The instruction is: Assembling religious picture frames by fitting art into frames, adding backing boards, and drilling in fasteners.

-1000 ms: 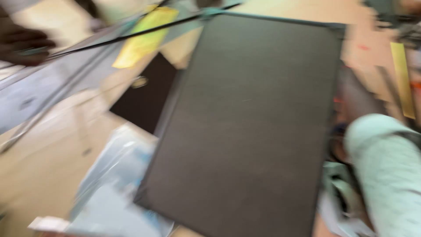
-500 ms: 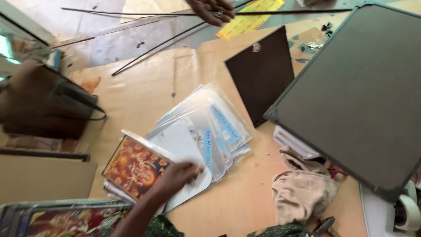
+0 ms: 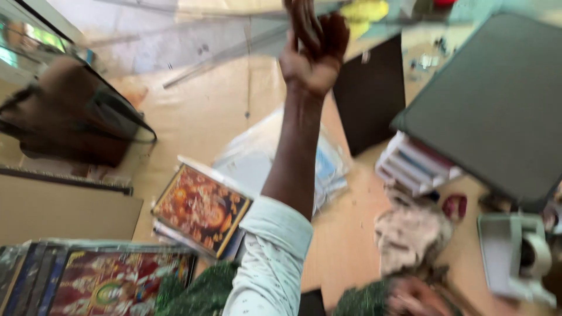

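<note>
The big dark board (image 3: pixel 497 111) lies to the right of the raised left hand (image 3: pixel 310 52), well apart from it. Below this hand, under the forearm, a stack of clear plastic sleeves (image 3: pixel 328 169) rests on the brown table (image 3: pixel 205 117). A colourful picture (image 3: pixel 202 208) lies near the elbow with its rolled white sleeve. The left hand reaches far forward, fingers loosely bent, holding nothing I can see. The right hand (image 3: pixel 410 295) is low and blurred; its state I cannot tell.
</note>
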